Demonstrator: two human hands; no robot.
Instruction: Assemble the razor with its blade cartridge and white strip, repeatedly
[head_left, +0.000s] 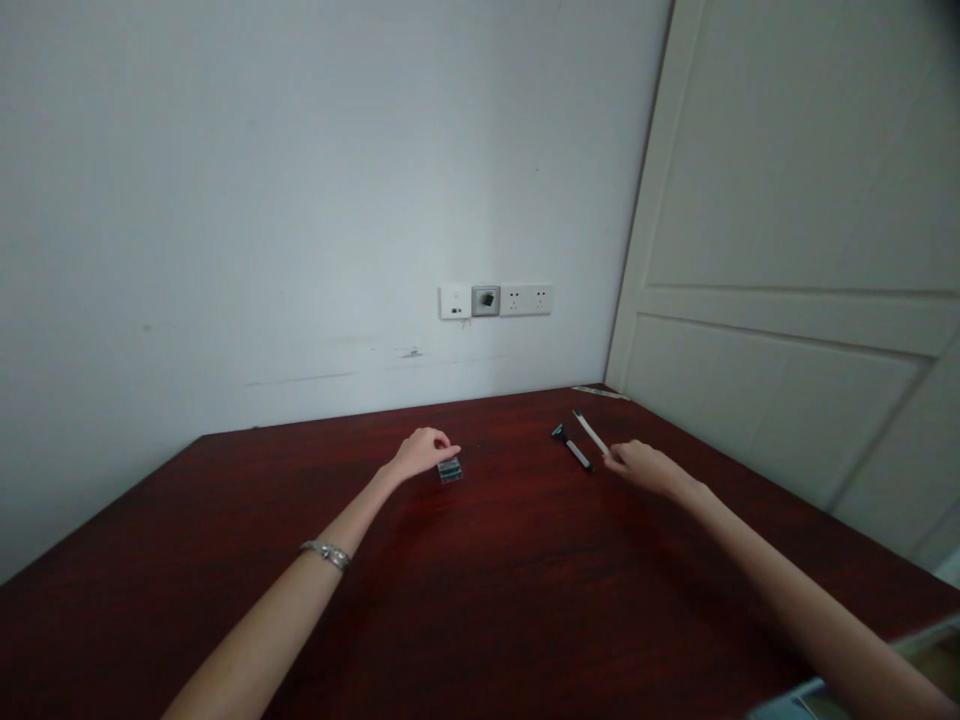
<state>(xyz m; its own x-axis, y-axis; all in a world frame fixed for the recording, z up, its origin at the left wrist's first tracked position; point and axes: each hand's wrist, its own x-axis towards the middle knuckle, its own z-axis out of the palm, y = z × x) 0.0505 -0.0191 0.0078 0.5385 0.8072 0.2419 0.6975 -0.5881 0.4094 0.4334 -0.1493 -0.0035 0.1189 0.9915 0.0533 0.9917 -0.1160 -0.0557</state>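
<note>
On the dark red table, my left hand (422,454) is at the upper edge of a small clear case (451,470) with dark bars inside, like razor cartridges. Its fingers are curled and the thumb lies over the case's edge. To the right, my right hand (639,466) is closed around the near end of a slim white stick (592,433) with a dark tip, which points away and to the left. The end inside the fist is hidden. Just left of that stick lies a razor (577,453) with a dark head and a grey handle.
A pale flat strip (601,393) lies at the table's (480,590) far right corner. Wall sockets (526,299) sit above the back edge. A white panelled door (765,345) borders the right side. Some items (810,700) show at the lower right edge.
</note>
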